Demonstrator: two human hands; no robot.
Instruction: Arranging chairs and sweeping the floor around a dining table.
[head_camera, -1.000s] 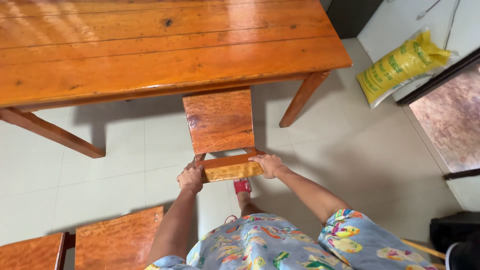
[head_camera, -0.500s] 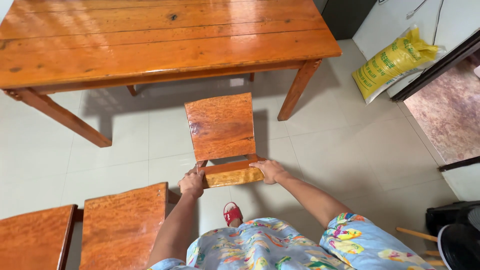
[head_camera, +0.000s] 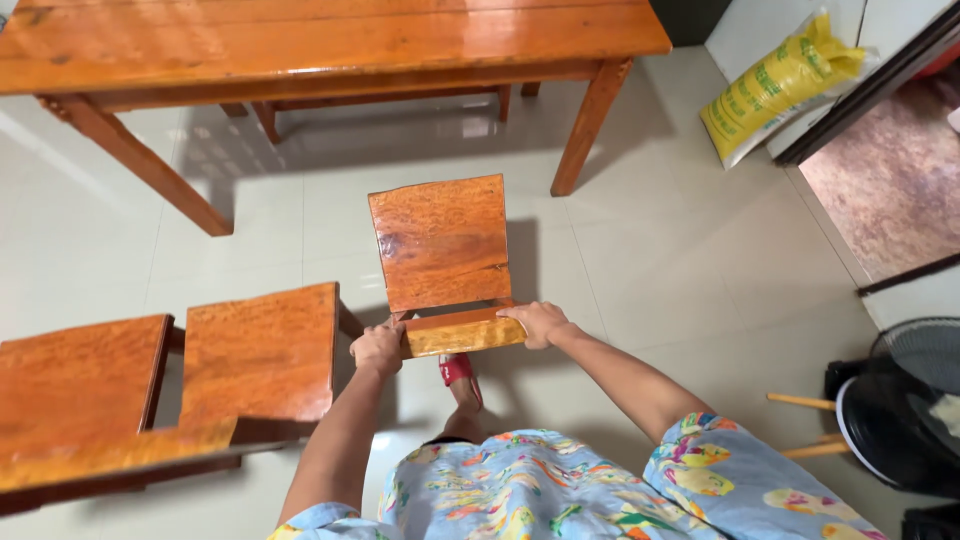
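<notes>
A glossy orange-brown wooden chair (head_camera: 440, 240) stands on the pale tiled floor a short way back from a long wooden table (head_camera: 330, 40). My left hand (head_camera: 377, 348) grips the left end of the chair's top back rail (head_camera: 462, 332). On the rail's right end my right hand (head_camera: 538, 323) is closed over it. Below the rail my foot in a red sandal (head_camera: 458, 370) shows on the floor.
Two more wooden chairs (head_camera: 262, 350) (head_camera: 80, 375) stand side by side at the left. A yellow sack (head_camera: 780, 85) leans on the wall at upper right by a doorway. A black fan (head_camera: 905, 400) sits low on the right.
The chair has come back away from the table, held by both hands. The view has shifted back too, so the left chairs and the table legs show more.
</notes>
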